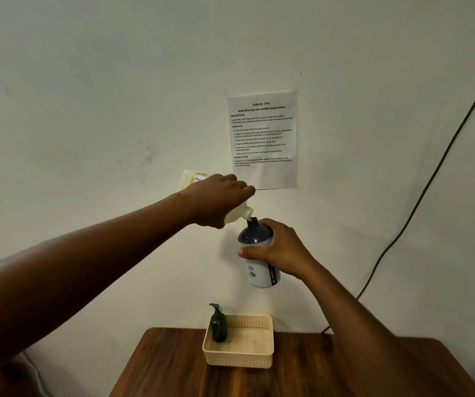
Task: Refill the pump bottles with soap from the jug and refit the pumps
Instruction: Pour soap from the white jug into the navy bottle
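My left hand (pixel 216 200) grips a pale cream soap jug (pixel 237 214), tipped so its open spout points down and right. The spout sits right at the dark neck of a white bottle with a navy shoulder (pixel 259 253), which carries no pump. My right hand (pixel 280 250) holds that bottle upright in the air, well above the table. Most of the jug is hidden behind my left hand. A dark green pump bottle (pixel 218 325) with its pump fitted stands in the back left corner of a beige basket (pixel 240 359).
The basket rests near the back edge of a brown wooden table (pixel 173 368) against a pale wall. A printed task sheet (pixel 262 138) is taped to the wall above my hands. A dark cable (pixel 431 181) runs down the wall on the right.
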`<control>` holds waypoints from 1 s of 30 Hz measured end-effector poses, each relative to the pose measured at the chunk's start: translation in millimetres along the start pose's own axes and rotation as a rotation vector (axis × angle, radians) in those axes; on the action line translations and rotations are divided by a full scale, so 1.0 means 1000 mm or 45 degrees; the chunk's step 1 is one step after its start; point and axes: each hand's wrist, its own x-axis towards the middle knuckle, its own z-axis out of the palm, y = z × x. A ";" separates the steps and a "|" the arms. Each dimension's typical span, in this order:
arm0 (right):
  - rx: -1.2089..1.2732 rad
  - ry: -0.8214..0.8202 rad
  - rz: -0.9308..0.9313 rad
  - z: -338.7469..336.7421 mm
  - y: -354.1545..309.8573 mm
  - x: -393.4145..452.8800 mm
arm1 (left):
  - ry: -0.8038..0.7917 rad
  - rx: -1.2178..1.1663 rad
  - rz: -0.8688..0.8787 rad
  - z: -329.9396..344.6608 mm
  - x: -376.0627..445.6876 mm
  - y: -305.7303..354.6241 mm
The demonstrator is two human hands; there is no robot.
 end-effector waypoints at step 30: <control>0.031 -0.007 0.003 0.001 -0.003 -0.001 | 0.000 0.215 0.090 -0.008 0.000 0.000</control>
